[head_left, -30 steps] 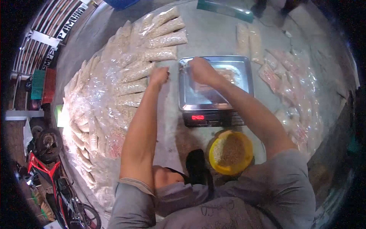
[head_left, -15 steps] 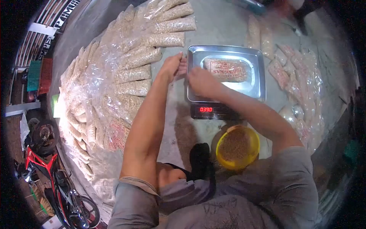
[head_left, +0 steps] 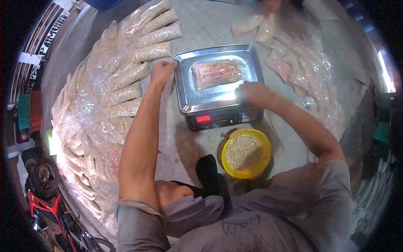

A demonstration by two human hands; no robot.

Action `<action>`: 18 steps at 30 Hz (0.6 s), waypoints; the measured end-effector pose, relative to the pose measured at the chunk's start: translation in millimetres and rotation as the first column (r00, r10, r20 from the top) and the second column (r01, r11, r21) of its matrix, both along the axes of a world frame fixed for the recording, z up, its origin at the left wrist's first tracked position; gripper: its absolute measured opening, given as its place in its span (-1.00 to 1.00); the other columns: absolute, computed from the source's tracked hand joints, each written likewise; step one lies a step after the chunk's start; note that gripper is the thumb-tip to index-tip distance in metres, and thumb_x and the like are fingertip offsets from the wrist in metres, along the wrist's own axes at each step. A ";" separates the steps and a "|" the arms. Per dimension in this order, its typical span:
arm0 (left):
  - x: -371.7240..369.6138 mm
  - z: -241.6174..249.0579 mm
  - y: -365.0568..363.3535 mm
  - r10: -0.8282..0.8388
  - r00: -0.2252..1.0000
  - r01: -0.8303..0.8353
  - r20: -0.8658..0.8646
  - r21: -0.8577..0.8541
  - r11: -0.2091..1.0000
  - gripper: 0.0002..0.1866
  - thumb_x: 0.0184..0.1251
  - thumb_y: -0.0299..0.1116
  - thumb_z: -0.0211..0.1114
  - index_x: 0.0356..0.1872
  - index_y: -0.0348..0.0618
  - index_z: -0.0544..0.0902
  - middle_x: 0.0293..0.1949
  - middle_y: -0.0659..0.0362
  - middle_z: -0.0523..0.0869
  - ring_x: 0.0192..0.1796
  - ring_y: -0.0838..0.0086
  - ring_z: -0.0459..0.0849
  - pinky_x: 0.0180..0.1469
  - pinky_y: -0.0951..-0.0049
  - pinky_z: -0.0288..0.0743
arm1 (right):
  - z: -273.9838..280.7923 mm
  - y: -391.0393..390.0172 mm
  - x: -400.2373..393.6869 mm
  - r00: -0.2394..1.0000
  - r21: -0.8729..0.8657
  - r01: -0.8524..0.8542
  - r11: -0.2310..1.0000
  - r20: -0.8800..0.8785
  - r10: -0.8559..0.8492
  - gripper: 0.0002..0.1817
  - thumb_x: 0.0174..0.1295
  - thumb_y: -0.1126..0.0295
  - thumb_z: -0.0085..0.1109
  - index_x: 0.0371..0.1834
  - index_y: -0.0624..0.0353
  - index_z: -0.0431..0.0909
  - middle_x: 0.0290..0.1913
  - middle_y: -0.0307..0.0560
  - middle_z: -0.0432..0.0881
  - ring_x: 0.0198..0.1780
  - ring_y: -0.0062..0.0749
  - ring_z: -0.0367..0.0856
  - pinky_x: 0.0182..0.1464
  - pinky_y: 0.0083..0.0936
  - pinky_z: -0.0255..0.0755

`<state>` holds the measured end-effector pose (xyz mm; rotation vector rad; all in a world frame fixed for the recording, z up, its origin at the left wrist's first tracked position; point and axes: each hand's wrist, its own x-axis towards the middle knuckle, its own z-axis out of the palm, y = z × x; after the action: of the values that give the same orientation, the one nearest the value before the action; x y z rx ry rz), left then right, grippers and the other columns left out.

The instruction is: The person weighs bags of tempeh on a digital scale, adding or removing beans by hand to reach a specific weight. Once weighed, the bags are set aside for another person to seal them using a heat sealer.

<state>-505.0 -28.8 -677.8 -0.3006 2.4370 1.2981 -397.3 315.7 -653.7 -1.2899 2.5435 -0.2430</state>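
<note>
A filled packet lies flat in the scale's steel tray, display glowing red. The left hand sits curled at the tray's left edge, fingers closed; the right hand rests at its near right corner, finger spread unclear.

One digital scale is sitting at centre, carrying one steel tray, and one sealed packet is lying in that tray. One yellow bowl of grain is standing just below the scale. Two hands are showing: the left hand and the right hand. Filled packets are lying in overlapping rows on the left, perhaps thirty or more, the glare making an exact count impossible. A smaller group of printed packets is lying on the right, roughly a dozen. One red motorcycle is showing at lower left.
</note>
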 end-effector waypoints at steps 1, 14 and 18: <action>1.4 7.5 9.8 -0.031 0.973 -0.013 -0.230 -0.187 0.982 -0.50 0.18 -0.05 0.35 -0.04 -0.29 0.65 -0.27 0.08 0.71 -0.26 0.33 0.66 -0.13 0.33 0.55 | 7.7 9.9 -2.6 0.995 0.122 0.082 0.989 0.049 -0.088 -0.78 0.04 0.35 0.21 -0.23 0.12 0.62 -0.15 -0.02 0.63 0.04 -0.08 0.56 0.02 -0.22 0.53; 26.9 33.9 132.3 -0.793 0.573 0.543 -0.207 -0.628 0.557 -0.29 -0.22 -0.05 0.52 0.06 -0.14 0.60 0.10 -0.08 0.59 0.22 0.05 0.50 0.26 0.16 0.39 | 3.4 36.8 23.8 0.978 -0.075 0.203 0.976 -0.041 -0.206 -0.76 0.07 0.33 0.22 -0.17 0.08 0.61 -0.19 0.00 0.62 -0.08 -0.04 0.62 -0.04 -0.20 0.55; 31.4 49.4 137.7 -0.858 0.499 0.596 -0.125 -0.669 0.444 -0.46 -0.15 -0.19 0.43 -0.03 -0.13 0.65 -0.03 -0.06 0.66 0.13 0.06 0.57 0.21 0.17 0.44 | 10.2 53.7 26.0 0.976 0.128 0.204 0.970 0.047 -0.212 -0.75 0.06 0.36 0.22 -0.16 0.11 0.61 -0.13 -0.01 0.62 -0.06 -0.06 0.64 -0.04 -0.19 0.56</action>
<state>-473.5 108.9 -628.4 1.0234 2.6982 0.2197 -371.3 369.4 -643.6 -0.9573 2.5975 -0.1619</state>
